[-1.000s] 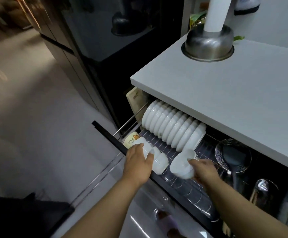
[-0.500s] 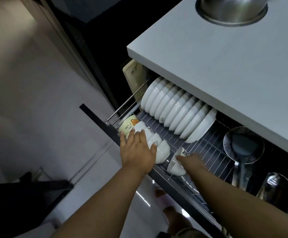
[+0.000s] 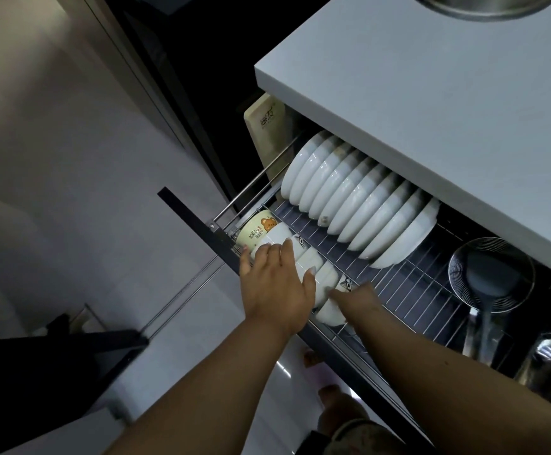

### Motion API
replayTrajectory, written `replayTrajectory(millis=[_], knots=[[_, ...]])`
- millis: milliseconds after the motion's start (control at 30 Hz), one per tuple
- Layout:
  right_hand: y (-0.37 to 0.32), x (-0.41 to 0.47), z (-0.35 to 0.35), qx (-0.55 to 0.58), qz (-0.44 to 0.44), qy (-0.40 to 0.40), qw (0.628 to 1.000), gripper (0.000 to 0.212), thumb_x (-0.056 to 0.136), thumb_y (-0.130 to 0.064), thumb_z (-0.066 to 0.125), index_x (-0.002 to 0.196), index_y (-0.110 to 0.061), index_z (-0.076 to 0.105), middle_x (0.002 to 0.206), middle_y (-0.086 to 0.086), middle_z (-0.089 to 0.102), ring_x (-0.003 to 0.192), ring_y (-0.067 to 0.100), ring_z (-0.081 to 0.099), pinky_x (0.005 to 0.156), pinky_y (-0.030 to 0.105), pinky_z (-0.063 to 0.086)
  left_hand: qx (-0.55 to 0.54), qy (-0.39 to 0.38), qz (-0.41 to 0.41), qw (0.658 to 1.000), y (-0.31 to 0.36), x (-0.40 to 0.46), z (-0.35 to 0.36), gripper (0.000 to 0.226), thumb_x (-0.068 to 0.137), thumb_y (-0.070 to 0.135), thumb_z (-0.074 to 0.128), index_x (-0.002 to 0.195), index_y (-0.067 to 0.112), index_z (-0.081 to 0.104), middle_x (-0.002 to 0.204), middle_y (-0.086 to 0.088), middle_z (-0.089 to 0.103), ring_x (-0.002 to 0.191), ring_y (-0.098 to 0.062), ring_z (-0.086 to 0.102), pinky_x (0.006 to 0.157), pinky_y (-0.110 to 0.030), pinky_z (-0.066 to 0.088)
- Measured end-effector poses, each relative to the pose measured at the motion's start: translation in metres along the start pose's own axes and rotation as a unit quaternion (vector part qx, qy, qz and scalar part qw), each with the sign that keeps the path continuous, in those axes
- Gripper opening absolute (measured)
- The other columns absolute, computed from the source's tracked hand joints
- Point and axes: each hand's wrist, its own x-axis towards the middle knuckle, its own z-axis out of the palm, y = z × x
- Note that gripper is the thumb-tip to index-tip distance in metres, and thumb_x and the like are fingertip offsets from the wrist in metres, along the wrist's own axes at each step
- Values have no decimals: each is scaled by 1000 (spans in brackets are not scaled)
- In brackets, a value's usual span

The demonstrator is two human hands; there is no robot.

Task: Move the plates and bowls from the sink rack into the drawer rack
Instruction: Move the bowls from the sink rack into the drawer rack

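Note:
The drawer rack [image 3: 408, 277] is pulled out below the counter. Several white plates [image 3: 359, 198] stand on edge along its back. Along the front lies a row of small bowls [image 3: 325, 274] on their sides, starting with a bear-print bowl [image 3: 254, 229] at the left end. My left hand [image 3: 277, 280] lies flat on this row with straight fingers. My right hand [image 3: 358, 298] holds a white bowl [image 3: 330, 315] at the right end of the row, touching the neighbouring bowl. The sink rack is out of view.
A grey countertop [image 3: 431, 93] overhangs the drawer, with a steel bowl [image 3: 484, 4] at its top edge. A cutting board [image 3: 267, 126] stands at the drawer's left. A wire strainer with a ladle [image 3: 490, 274] and a steel cup [image 3: 550, 362] sit at the right. The dark drawer front [image 3: 202, 221] juts into the floor space.
My right hand brought the white bowl down from above the rack and set it against the end of the bowl row. My left hand flattened onto the row.

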Motion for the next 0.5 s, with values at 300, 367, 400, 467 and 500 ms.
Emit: replayTrajectory(millis=[300,367,400,467,500], knots=[[1,4,-8,5,-3,-21,1000,82,72,-47,76,128,1,40,118,18,60,107,34,61,82,37,51,0,7,0,1000,-1,0,0,64,85,52,30,130,13,52,119,-6,64,117,-25,53,111,-51,27],[-2,1,-18,-10,-24,-9,1000,69,76,-46,72,120,2,48,108,17,63,99,32,63,76,35,49,1,16,4,1000,-1,0,0,64,84,52,30,129,12,54,116,-6,65,113,-25,54,110,-51,28],[-4,-3,-24,-7,-40,-5,999,61,78,-44,70,114,2,53,98,14,64,89,28,63,72,32,48,-1,20,8,1000,-1,0,0,65,84,52,30,128,12,55,114,-6,65,112,-25,55,110,-51,29],[-8,-14,-37,13,-73,-8,997,40,83,-39,66,94,-1,59,72,5,57,67,18,55,58,26,41,5,2,17,1000,0,-1,-4,67,86,53,26,133,13,50,118,-5,64,115,-24,52,112,-49,24],[-9,-21,-45,23,-88,-9,996,33,86,-37,64,85,-5,59,66,2,53,63,16,51,56,25,37,13,-24,21,999,0,-1,-7,67,87,54,23,137,15,45,123,-4,61,119,-22,49,113,-47,19]])
